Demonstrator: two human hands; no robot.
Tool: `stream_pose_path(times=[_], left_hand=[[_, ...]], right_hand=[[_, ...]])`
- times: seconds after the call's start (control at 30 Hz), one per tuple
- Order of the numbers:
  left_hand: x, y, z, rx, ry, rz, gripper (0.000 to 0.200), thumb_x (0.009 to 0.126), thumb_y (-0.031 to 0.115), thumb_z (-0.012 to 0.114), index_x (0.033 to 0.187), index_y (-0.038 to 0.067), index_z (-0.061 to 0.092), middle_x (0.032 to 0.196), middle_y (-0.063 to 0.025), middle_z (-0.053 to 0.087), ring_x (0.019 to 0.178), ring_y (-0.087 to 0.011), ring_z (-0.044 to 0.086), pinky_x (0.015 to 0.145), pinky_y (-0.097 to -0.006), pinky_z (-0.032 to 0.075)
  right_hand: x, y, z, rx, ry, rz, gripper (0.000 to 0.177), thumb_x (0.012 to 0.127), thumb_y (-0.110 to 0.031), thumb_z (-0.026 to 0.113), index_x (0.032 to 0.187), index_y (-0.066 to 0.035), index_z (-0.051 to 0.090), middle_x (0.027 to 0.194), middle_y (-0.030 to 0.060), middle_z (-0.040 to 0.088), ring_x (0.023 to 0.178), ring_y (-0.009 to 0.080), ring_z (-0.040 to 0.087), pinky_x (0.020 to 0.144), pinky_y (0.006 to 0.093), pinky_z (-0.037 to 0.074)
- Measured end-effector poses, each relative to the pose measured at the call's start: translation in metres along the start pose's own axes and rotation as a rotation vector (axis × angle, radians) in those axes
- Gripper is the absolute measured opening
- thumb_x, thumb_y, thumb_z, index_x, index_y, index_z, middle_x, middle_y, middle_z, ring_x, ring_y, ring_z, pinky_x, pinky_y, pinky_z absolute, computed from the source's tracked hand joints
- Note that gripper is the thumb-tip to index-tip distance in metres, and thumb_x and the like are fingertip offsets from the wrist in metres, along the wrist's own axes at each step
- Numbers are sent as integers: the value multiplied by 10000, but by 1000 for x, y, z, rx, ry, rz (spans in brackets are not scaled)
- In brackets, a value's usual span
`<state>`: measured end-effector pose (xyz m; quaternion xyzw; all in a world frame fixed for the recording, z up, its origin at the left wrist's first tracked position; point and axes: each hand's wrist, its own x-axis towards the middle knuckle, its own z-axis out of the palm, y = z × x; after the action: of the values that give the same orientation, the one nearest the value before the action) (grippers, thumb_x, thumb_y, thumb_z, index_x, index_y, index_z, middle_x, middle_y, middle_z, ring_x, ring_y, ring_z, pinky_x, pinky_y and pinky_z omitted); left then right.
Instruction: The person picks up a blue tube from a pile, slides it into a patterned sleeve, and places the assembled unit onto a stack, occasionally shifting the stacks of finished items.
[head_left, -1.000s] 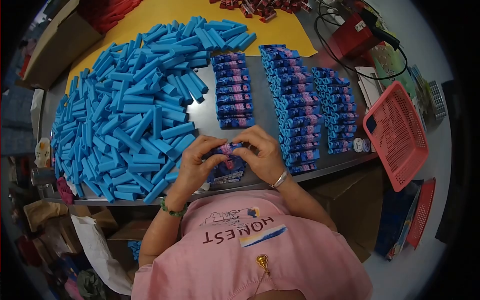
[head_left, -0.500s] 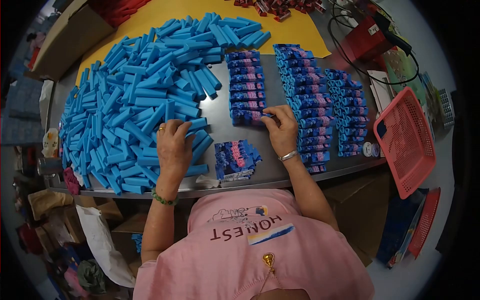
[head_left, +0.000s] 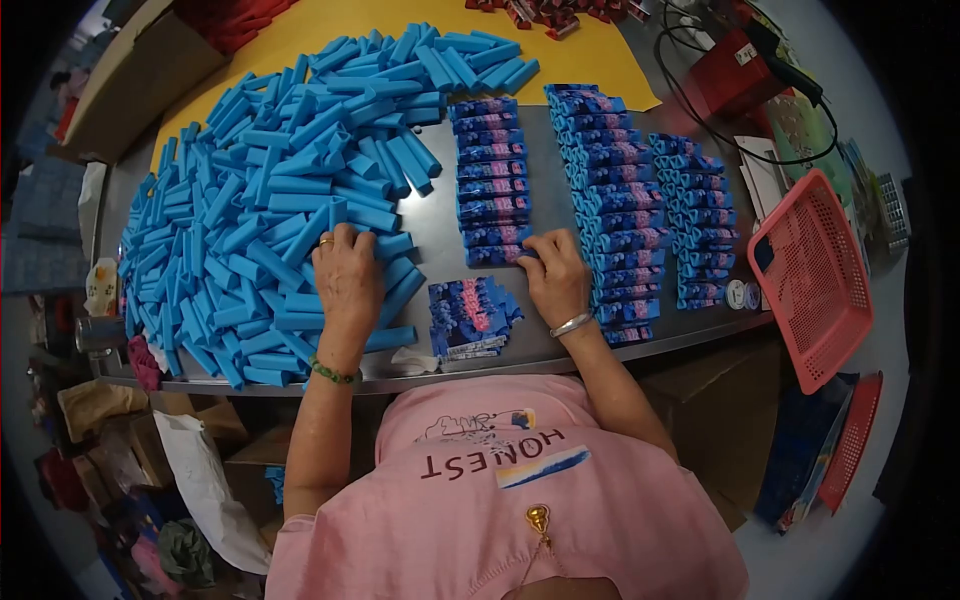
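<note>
My left hand (head_left: pixel 348 282) is over the right side of a big pile of blue foam-like pieces (head_left: pixel 270 185), its fingers curled close together. The fingertips are hidden, so what they grip cannot be made out. My right hand (head_left: pixel 556 280) pinches the right end of a blue piece in printed wrapping (head_left: pixel 490 257), the nearest in a column of similar wrapped pieces (head_left: pixel 492 170). Between my hands, close to the table's front edge, lies a fanned stack of flat printed wrappers (head_left: pixel 470 316).
Two more columns of wrapped pieces (head_left: pixel 622 200) (head_left: pixel 705 222) stand to the right. Beyond them are a pink basket (head_left: pixel 815 285), a red box (head_left: pixel 735 75) and a black cable. Yellow sheeting (head_left: pixel 600 60) lies at the back, a cardboard box (head_left: pixel 145 80) at the back left.
My right hand has moved slightly toward my body, and the column's nearest wrapped piece sits lower. My left hand has shifted a little away from me, its fingers closer together on the pile.
</note>
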<state>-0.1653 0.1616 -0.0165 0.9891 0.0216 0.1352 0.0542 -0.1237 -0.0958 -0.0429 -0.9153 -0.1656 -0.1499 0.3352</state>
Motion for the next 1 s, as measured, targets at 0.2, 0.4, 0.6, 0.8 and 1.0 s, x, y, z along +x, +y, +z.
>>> stream_pose_path(times=[0.2,0.4,0.6,0.8,1.0], left_hand=[[-5,14,-17,-962,-48,-147,292,755,9,645,1041,8,584,949,-114,538,851,-276,537,748,-348,433],[-7,43,-48,-920,-183,63,388,774,-3,663,1148,36,572,1036,-93,561,895,-195,566,784,-287,449],[-9,49,-57,-1551,-83,-106,470,733,-44,698,1181,5,566,1073,-67,560,1016,-170,548,839,-263,454],[-11,66,-41,-1610,-40,-155,425,747,-60,680,1157,-6,582,1087,-76,561,991,-157,558,826,-254,466],[-14,69,-40,-1684,-150,-221,349,808,-11,635,1155,-1,595,1033,-59,563,938,-129,548,796,-241,458]], right_hand=[[9,-24,-26,313,-14,-7,138,747,-15,679,883,-18,658,869,72,592,690,173,607,571,265,481],[32,-81,-46,716,-194,66,230,757,-14,681,984,-21,645,854,60,597,707,120,614,578,220,486],[33,-50,-26,1437,-445,632,205,857,-58,611,1041,25,579,925,113,620,750,171,653,608,239,542],[21,-52,-15,1661,-546,827,212,903,-58,533,1096,29,540,938,118,619,770,183,653,610,245,545],[23,-64,-26,1222,-605,646,183,876,-41,572,1051,3,604,970,85,601,782,130,632,609,231,529]])
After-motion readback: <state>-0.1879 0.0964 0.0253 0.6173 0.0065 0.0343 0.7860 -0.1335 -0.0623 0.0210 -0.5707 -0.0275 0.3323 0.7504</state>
